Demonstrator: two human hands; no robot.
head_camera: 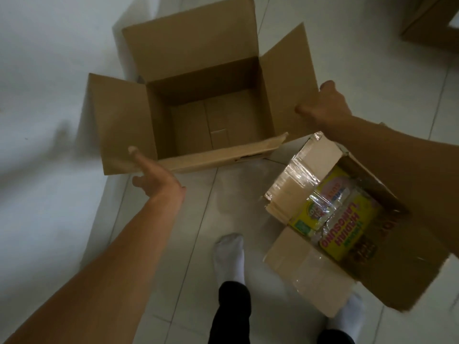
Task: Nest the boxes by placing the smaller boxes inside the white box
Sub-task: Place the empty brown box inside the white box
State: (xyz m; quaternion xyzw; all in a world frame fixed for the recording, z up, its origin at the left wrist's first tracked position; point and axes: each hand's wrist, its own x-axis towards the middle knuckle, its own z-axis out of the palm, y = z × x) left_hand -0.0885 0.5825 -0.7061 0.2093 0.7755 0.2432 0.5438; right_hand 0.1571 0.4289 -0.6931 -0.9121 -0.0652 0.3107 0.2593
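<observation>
Head cam: left hand [154,180] open by big box [206,108] flap, right hand [327,105] gripping opposite flap.

Bare forearms, white socks [229,254], black trousers [232,314].

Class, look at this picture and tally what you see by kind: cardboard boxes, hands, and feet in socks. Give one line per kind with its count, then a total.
Cardboard boxes: 3, the big open box, the smaller box with yellow packets, and a box corner at top right
Hands: 2, left hand and right hand
Feet in white socks: 2, and
Total: 7
</observation>
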